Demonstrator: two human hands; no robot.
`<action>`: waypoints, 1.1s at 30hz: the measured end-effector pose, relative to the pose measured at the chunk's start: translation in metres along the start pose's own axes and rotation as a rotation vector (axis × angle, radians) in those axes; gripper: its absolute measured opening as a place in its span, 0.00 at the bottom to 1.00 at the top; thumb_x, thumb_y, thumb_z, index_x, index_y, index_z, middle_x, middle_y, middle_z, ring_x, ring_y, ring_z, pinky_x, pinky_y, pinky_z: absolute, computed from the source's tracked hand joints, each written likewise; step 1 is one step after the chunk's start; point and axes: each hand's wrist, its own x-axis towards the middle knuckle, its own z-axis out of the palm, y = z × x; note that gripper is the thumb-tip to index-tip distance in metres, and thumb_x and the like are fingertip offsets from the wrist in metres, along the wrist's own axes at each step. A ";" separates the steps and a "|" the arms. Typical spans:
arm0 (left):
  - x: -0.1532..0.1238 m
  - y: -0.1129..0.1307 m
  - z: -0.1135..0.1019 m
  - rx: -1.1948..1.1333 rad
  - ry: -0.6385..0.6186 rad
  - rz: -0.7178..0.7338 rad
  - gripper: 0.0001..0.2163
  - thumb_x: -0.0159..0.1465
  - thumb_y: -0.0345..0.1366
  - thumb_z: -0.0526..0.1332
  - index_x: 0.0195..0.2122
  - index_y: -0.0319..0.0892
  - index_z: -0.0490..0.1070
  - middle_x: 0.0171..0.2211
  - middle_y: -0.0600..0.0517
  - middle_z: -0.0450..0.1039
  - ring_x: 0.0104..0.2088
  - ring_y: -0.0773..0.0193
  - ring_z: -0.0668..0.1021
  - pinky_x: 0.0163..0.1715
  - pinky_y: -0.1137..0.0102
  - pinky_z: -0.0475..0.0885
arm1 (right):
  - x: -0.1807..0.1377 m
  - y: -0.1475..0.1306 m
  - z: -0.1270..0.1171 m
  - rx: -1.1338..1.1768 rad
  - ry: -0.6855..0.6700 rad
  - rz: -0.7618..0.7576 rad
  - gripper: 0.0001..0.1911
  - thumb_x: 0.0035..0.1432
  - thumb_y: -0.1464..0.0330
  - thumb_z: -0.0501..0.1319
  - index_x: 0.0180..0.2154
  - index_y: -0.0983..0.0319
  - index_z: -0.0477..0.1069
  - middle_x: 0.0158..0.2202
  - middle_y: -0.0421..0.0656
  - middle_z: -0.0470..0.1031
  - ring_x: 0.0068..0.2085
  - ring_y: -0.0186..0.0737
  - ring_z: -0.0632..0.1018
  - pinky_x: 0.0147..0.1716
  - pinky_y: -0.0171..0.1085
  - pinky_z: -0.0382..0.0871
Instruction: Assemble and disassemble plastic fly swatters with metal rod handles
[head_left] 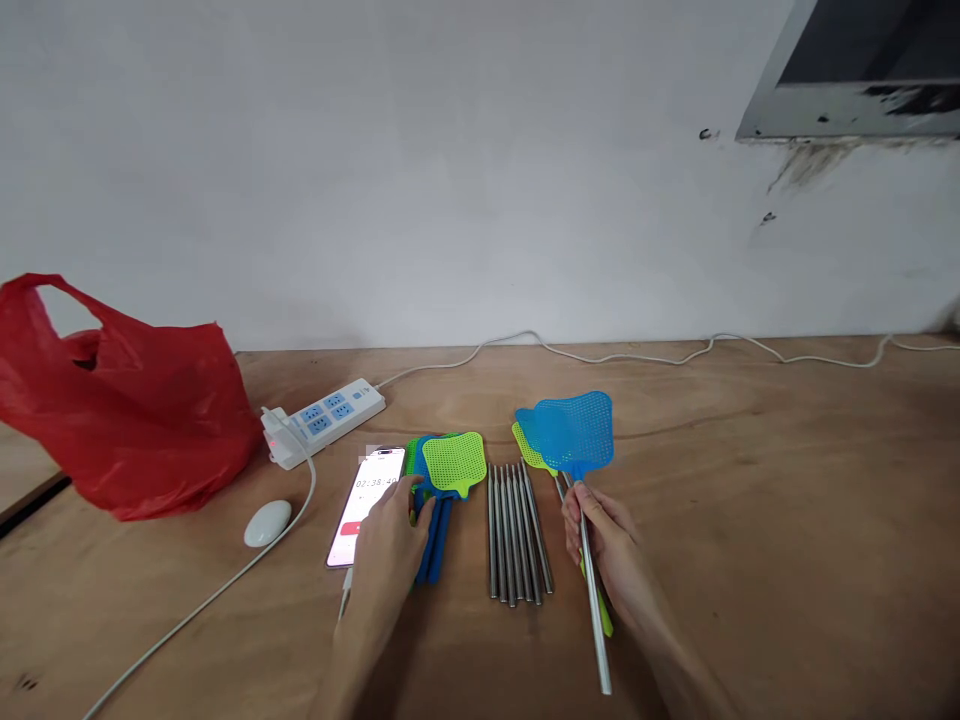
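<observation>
A: What's in the right hand (600,535)?
B: A blue swatter (585,430). The head is broad and rounded at the corners, full of tiny holes, and set on a slim silver rod (597,610). The grip is closed round it just below the head.
A: Where is that on the bench (750,480)?
B: Over its middle — head towards the far edge, rod end towards the near side. More blue and a lime head (531,450) show behind it.
A: And the left hand (394,530)?
B: At the pile (454,462) of lime, green and blue swatter parts. Thumb and forefinger stand parted, with nothing that I can see clamped between; whether they touch the pile, I can't tell.
A: Between the hands?
B: Loose silver tubes (514,540), side by side, their tops towards the far edge.
A: Any writing?
B: The phone (366,505) beside the left hand reads 02:38:4 — last digit unclear — above a red button. On the power strip (324,420), nearer the far edge, marks are too small to read.
</observation>
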 end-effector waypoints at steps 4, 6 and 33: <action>-0.002 -0.005 0.002 -0.028 0.017 0.046 0.14 0.65 0.36 0.59 0.50 0.39 0.70 0.41 0.45 0.74 0.33 0.54 0.78 0.31 0.65 0.68 | -0.001 -0.001 0.000 -0.003 -0.079 0.062 0.26 0.51 0.44 0.66 0.25 0.60 0.64 0.19 0.33 0.61 0.15 0.26 0.59 0.13 0.29 0.50; -0.003 -0.007 0.002 -0.044 0.020 0.066 0.14 0.64 0.37 0.59 0.50 0.39 0.70 0.41 0.46 0.73 0.32 0.55 0.77 0.30 0.65 0.68 | -0.002 -0.003 0.001 0.001 -0.112 0.080 0.26 0.52 0.44 0.65 0.29 0.60 0.67 0.17 0.30 0.59 0.14 0.24 0.54 0.13 0.29 0.46; -0.017 0.014 -0.033 -0.413 0.147 0.605 0.23 0.64 0.23 0.50 0.58 0.50 0.64 0.63 0.46 0.61 0.61 0.52 0.66 0.58 0.53 0.66 | -0.025 -0.006 -0.004 -0.437 -0.566 0.212 0.30 0.57 0.40 0.57 0.25 0.60 0.61 0.25 0.36 0.55 0.26 0.32 0.55 0.22 0.34 0.42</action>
